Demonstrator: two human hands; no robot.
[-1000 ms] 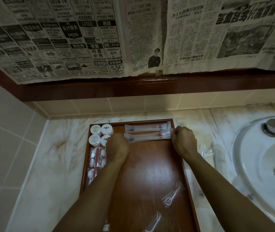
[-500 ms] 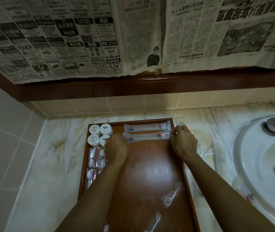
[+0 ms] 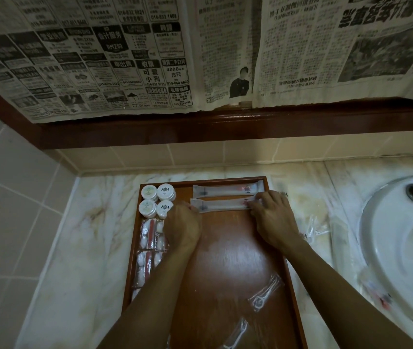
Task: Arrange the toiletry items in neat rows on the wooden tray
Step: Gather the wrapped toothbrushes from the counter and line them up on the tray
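Both hands work on the second toothbrush packet (image 3: 221, 204), which lies across the far end of the wooden tray (image 3: 225, 248) just beside the first packet (image 3: 225, 190). The left hand (image 3: 182, 226) has its fingers curled at the packet's left end, though whether they pinch it is hidden, while the right hand (image 3: 272, 217) pinches the right end. Holding both ends probably lets the person square it parallel to its neighbour, matching the round tubs (image 3: 157, 200) already grouped at the tray's far left corner.

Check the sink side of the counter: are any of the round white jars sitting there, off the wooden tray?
No: all four round white jars sit inside the wooden tray, in its far left corner.
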